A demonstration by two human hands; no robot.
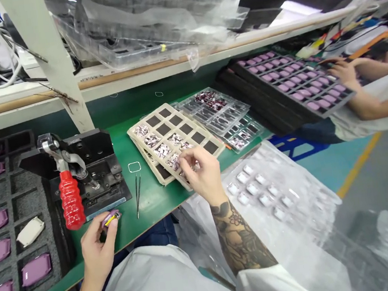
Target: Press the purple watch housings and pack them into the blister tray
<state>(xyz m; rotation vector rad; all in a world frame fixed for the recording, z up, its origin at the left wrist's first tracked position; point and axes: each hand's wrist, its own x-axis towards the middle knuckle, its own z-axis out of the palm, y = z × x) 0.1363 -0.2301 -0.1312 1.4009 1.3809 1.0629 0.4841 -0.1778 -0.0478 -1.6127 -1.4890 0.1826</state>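
Observation:
My left hand [96, 249] is closed on a small purple watch case [108, 217] with a yellow strip on its near side, held just over the bench edge. My right hand [202, 172] is over the near edge of a beige compartment tray [147, 121], thumb and fingertips pinched together. Whatever is between those fingertips is too small to make out. Small shiny parts [161, 151] fill several of the tray's compartments; dark squares show in others. Between my hands, tweezers [138, 197] lie on the green bench, with a thin white rounded frame [134, 167] just beyond.
A toggle clamp press with a red handle [71, 200] stands left. A foam tray [26, 204] at far left holds purple cases. Clear trays [225, 113] lie behind the beige one. At right, a co-worker's hand [343, 70] reaches over stacked trays of purple pieces [295, 78]. A shelf [156, 65] overhangs.

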